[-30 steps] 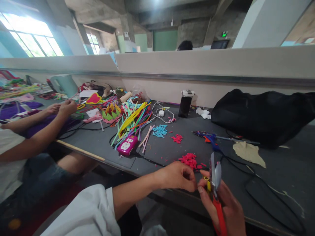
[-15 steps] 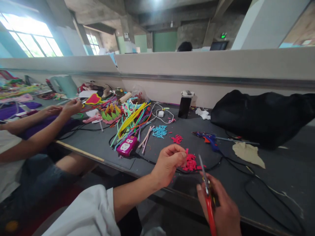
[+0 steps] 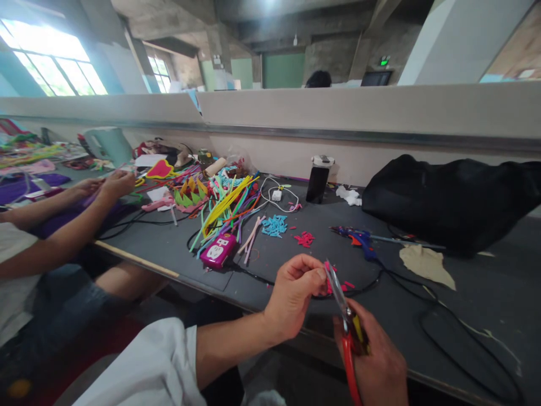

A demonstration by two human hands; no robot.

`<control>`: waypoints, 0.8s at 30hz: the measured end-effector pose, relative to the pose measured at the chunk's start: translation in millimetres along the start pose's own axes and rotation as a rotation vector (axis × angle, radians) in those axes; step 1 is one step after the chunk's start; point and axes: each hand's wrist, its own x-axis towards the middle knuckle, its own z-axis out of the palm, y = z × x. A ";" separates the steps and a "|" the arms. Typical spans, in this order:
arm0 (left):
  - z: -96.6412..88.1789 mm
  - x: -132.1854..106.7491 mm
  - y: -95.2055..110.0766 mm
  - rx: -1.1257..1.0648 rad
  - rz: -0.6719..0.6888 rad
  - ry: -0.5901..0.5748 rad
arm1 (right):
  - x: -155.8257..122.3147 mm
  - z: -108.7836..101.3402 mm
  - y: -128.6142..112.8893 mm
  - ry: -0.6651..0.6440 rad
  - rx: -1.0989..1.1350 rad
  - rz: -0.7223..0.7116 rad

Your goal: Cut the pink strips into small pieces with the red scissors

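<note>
My left hand [image 3: 298, 290] is pinched, thumb against forefinger, on a small pink-red piece [image 3: 327, 265] that shows only at the fingertips. My right hand [image 3: 374, 352] grips scissors [image 3: 345, 324] with red handles, their blades pointing up and left. The blade tips are right at the pink piece, beside my left fingertips. Behind the blades lie pink-red cut pieces [image 3: 347, 286], partly hidden by my left hand. A smaller heap of red pieces [image 3: 304, 239] and a heap of light-blue pieces [image 3: 274, 225] lie farther back on the dark table.
A blue glue gun [image 3: 359, 239] and its black cable lie right of centre. A purple power socket [image 3: 218, 252] sits near colourful pipe cleaners [image 3: 228, 206]. A black bag [image 3: 452, 203] and a tumbler [image 3: 318, 179] stand at the back. A co-worker's hands [image 3: 114, 186] are at left.
The scissors have moved left and their blades have come to the piece at my left fingertips. My left hand has shifted slightly right.
</note>
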 end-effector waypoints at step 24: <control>0.3 -0.1 -4.5 -0.021 0.057 0.002 | -4.5 1.3 9.2 -0.001 -0.119 -0.163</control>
